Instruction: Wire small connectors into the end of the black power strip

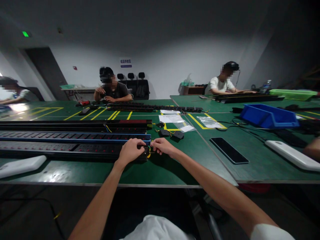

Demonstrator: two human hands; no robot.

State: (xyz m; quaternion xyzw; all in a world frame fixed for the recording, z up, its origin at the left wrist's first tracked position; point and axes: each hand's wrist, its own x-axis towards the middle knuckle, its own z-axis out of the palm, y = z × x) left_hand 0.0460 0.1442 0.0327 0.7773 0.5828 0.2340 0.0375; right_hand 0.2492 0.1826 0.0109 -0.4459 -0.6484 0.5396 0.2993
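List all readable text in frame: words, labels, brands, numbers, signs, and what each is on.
"成品存放区": upper line of the wall sign, as best it reads.
Lower line of that sign: too small to read.
Green lit sign: too blurred to read.
Papers on the table: too blurred to read.
Front black strip: red marks, too small to tell if they're text.

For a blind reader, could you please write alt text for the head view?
The left hand and right hand work by yellow wire at the end of a long black strip on a green table. Co-workers sit beyond.
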